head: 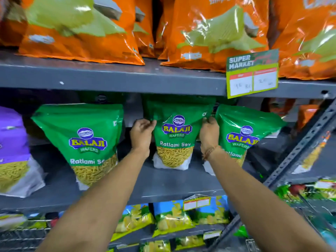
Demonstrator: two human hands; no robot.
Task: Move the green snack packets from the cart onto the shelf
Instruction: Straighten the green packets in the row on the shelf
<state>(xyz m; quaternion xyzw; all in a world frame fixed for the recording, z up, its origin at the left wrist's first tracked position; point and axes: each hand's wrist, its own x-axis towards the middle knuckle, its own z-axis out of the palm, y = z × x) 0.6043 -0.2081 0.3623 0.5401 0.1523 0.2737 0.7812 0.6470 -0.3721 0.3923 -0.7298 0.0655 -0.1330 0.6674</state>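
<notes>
Three green Balaji Ratlami Sev packets stand upright on the grey middle shelf (163,182). The middle green packet (175,135) is held at both upper sides: my left hand (142,133) grips its left edge and my right hand (209,132) grips its right edge. The left green packet (85,140) stands apart, nearer the shelf front. The right green packet (241,135) stands just behind my right wrist, partly hidden by it. More green packets show dimly behind in the shelf's shadow.
Orange packets (81,28) fill the shelf above, with a price tag (252,73) on its edge. A purple packet (12,151) stands at far left. Blue and yellow packets (172,217) sit on the lower shelf. A slotted upright (298,151) slants at right; a wire cart (23,235) shows at bottom left.
</notes>
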